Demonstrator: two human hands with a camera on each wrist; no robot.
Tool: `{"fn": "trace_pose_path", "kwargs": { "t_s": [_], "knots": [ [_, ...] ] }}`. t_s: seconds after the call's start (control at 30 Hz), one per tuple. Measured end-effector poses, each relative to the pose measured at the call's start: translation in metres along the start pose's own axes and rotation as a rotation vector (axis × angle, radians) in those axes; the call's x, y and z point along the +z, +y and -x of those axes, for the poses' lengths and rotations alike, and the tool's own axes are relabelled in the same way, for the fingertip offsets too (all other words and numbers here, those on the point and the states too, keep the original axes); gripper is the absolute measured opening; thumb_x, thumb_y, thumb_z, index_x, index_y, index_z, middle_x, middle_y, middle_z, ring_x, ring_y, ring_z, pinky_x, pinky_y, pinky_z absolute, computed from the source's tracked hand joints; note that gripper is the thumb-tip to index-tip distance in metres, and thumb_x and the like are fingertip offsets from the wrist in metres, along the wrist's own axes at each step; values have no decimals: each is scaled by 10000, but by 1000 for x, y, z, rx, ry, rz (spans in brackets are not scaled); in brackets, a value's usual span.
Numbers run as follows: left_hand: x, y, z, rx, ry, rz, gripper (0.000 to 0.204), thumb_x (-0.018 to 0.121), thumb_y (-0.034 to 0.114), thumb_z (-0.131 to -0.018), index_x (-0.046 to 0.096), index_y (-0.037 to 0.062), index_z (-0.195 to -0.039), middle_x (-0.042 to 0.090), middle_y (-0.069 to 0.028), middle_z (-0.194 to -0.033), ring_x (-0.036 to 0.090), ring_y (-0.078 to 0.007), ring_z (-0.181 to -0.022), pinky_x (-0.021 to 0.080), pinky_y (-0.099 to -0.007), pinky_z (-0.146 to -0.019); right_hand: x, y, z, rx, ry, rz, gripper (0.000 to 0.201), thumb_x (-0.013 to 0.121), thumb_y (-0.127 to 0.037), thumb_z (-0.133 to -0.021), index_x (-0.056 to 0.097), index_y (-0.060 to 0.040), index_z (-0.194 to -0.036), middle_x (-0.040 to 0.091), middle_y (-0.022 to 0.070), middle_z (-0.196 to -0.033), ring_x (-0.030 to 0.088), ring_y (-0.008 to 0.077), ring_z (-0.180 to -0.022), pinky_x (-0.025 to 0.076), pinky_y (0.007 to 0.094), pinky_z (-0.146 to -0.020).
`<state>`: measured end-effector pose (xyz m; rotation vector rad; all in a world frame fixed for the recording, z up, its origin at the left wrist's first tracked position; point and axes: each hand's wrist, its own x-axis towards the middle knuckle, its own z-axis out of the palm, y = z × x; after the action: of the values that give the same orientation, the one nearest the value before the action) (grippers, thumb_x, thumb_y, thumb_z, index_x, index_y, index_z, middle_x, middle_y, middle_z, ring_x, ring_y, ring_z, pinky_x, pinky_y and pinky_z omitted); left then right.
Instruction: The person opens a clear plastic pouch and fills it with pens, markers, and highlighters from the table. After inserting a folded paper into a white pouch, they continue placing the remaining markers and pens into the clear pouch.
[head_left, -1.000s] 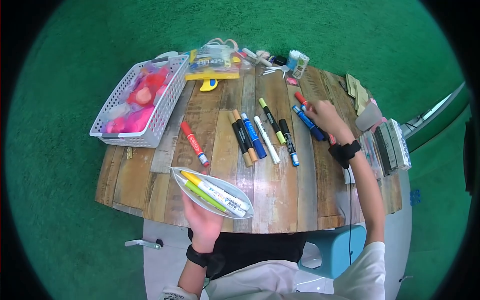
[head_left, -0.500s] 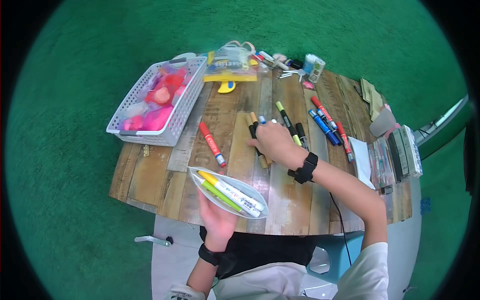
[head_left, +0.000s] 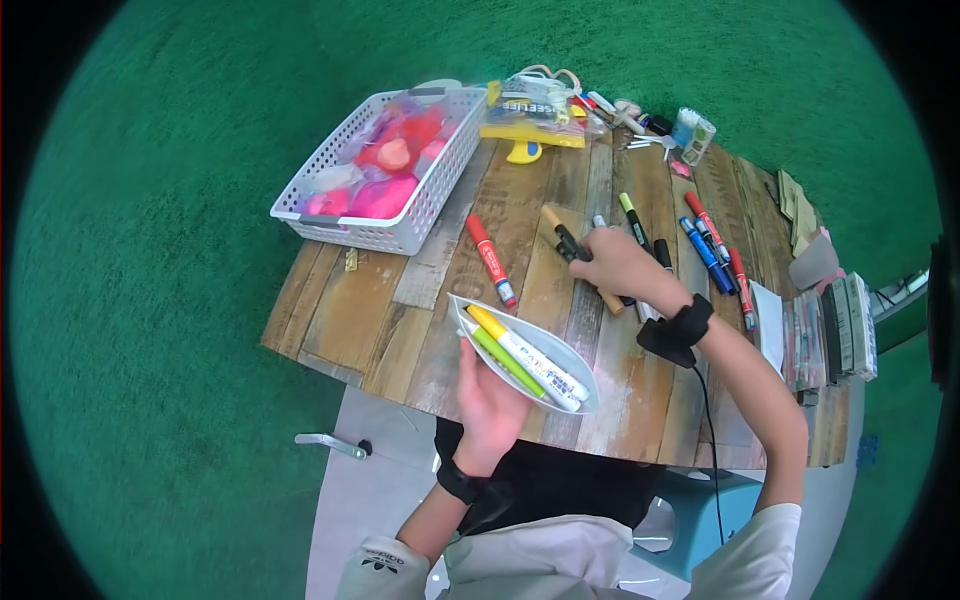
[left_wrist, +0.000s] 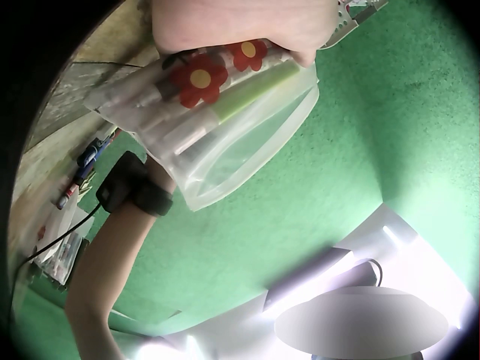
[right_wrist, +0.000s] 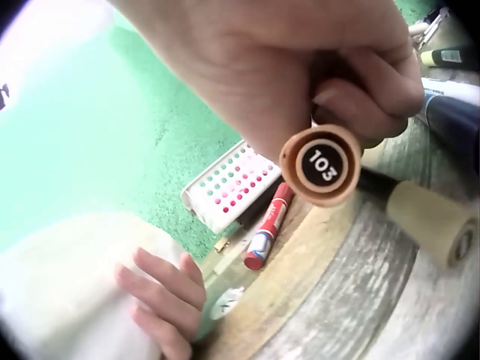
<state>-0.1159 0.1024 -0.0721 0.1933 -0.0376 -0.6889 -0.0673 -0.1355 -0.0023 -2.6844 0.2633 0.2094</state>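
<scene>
My left hand [head_left: 490, 405] holds a clear pouch [left_wrist: 259, 161] with red flower prints, its mouth gaping upward. Inside it lie a yellow-and-white marker [head_left: 487, 320] and a green-and-white marker [head_left: 505, 362], among others. Over the middle of the table, my right hand [head_left: 625, 265] grips a tan-ended black marker [right_wrist: 321, 166], whose end reads 103 in the right wrist view. Right beside it is a second black marker with a paler tan end [right_wrist: 427, 217]. The right hand partly covers the white and blue markers under it.
A red marker [head_left: 490, 260] lies left of the right hand. Blue markers [head_left: 706, 255] and red ones are grouped to the right. A white basket [head_left: 430, 215] of pink items stands back left, a zip bag [head_left: 535, 125] behind, and boxes [head_left: 850, 320] at the right edge.
My right hand has moved left from the red and blue markers at the right to the tan-ended ones and taken hold there. The left hand keeps holding the pouch; the head view has shifted.
</scene>
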Motion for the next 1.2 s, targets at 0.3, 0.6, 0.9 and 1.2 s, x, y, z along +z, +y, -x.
{"fn": "trace_pose_path", "kwargs": {
  "t_s": [0.3, 0.6, 0.9, 1.2],
  "knots": [
    [3, 0, -1, -6, -22, -60, 558, 401, 498, -976, 402, 131, -1396, 480, -56, -1375, 466, -245, -1255, 337, -461, -1076, 16, 23, 3, -137, 322, 145, 275, 683, -216, -767, 641, 56, -776, 637, 268, -796, 634, 418, -775, 514, 464, -738],
    [4, -3, -4, 46, 90, -67, 505, 422, 412, -991, 364, 123, -1401, 444, -54, -1387, 396, -227, -1302, 259, -465, -1107, -2, 27, -6, -90, 193, 123, 273, 670, -196, -749, 637, 71, -797, 641, 277, -815, 641, 410, -754, 520, 464, -708],
    [3, -5, -6, 63, 61, -104, 500, 412, 395, -996, 353, 106, -1400, 437, -74, -1398, 391, -239, -1309, 253, -468, -1114, -47, -69, 59, -429, 85, -510, 260, 660, -249, -786, 617, 4, -825, 484, 16, -555, 395, 85, -495, 316, 295, -461],
    [6, -4, -4, 43, 9, -79, 479, 378, 396, -1006, 370, 115, -1393, 459, -81, -1385, 413, -246, -1296, 269, -461, -1110, -12, -87, 90, -389, 77, -200, 228, 620, -164, -764, 618, 61, -805, 587, 265, -680, 611, 421, -679, 492, 447, -642]
  ]
}}
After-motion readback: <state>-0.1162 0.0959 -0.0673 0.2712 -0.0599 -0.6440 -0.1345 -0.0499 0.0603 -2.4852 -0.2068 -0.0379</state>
